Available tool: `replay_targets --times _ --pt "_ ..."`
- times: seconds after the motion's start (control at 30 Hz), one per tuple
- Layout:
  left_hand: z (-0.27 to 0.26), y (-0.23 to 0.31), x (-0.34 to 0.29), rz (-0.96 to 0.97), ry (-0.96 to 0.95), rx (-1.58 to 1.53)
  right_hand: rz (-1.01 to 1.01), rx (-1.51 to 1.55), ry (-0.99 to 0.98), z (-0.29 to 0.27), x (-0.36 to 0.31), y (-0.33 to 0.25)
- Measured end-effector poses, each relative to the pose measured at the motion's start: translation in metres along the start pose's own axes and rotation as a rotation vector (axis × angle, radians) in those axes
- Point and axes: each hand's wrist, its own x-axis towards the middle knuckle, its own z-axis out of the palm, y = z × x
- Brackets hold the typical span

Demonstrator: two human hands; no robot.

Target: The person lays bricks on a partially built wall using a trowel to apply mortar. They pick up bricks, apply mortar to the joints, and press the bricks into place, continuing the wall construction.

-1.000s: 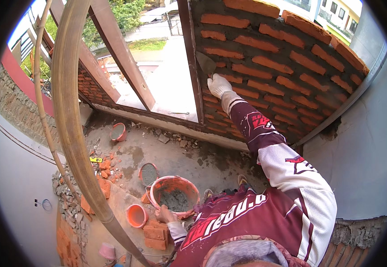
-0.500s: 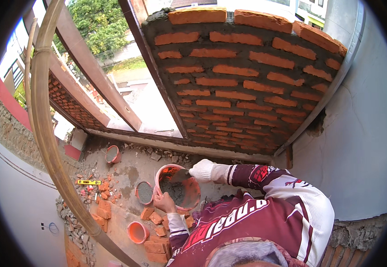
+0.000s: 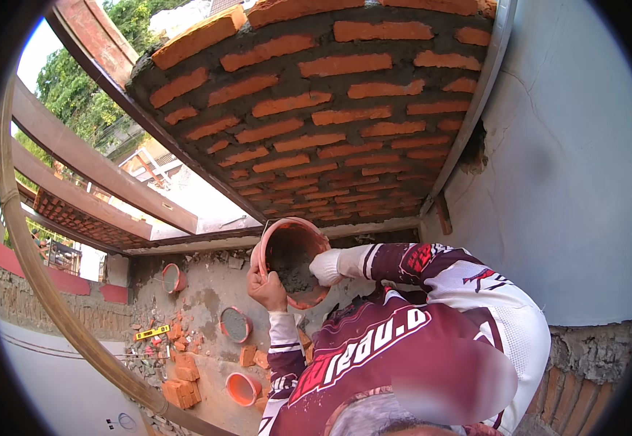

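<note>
Right hand [image 3: 326,267], gloved, was over the big bucket's rim with a trowel half a second ago, and up at the brick wall [image 3: 345,65] before that; now it is down inside the mouth of the big bucket [image 3: 258,256], at the mortar [image 3: 298,277]; the bucket looks more tipped and farther off toward the wall, though the camera has swung too; so the work sits at the mortar now, not at the bricks; the trowel is out of sight, maybe sunk in the mortar.

Left hand [image 3: 268,292], bare, grips the bucket's near left rim, fingers curled over the edge and pressed on it; right fingers are partly hidden, can't make out if spread or pinching a handle; mortar lies just left of and under the right fingers, apparently touching, and across the bucket from the left ones.

Near left of the big bucket: a small bucket with grey mix [image 3: 239,338], an orange bucket [image 3: 242,389], loose bricks [image 3: 181,392]; farther left, a yellow level [image 3: 151,332].
</note>
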Motion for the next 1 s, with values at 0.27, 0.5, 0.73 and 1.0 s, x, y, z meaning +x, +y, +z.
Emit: replay_targets --times 0.27,0.5,0.73,1.0 --pt "0.018 0.001 0.016 0.051 -0.1 -0.037 0.109 -0.088 0.424 0.016 -0.05 0.004" --pt "0.048 0.008 0.011 0.056 -0.188 -0.157 0.393 0.072 0.334 0.003 -0.056 0.028" --pt "0.042 0.008 0.02 0.026 -0.244 -0.163 0.16 0.575 0.406 0.039 -0.052 0.01" --pt "0.039 0.015 0.032 0.007 -0.182 0.04 0.464 -0.06 0.563 -0.01 -0.075 0.026"
